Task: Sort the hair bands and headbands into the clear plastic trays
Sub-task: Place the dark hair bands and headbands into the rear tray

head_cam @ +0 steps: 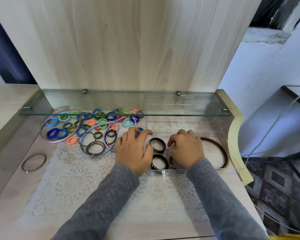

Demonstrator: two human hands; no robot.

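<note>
**Both hands at the clear tray, loose bands heaped to its left**

We look down on a pale wood table [16,196] with a tall wood back panel [128,40]. A white lace mat [76,179] covers its middle, and the clear tray [164,172] stands on the mat's right part. A glass shelf [111,104] runs above the tray's far side, and a second clear tray [180,104] sits behind it, under the shelf. Right of the tray the table's curved edge drops to a patterned floor [275,179] and a white wall [267,66].

Bare mat lies nearer us than the tray.

Left of the tray lie the thin headbands [59,141] and a heap of coloured hair bands [93,122]. Far left, a brown elastic loop [34,162] lies alone on bare wood.

A black-and-gold headband [222,149] fills the tray's right part; black bands [157,145] lie in its left part.

Our left hand [133,149] rests over the tray's left wall, fingers spread and bent. Our right hand [185,149] reaches inside, fingers curled downward. We cannot tell whether either grips anything.
</note>
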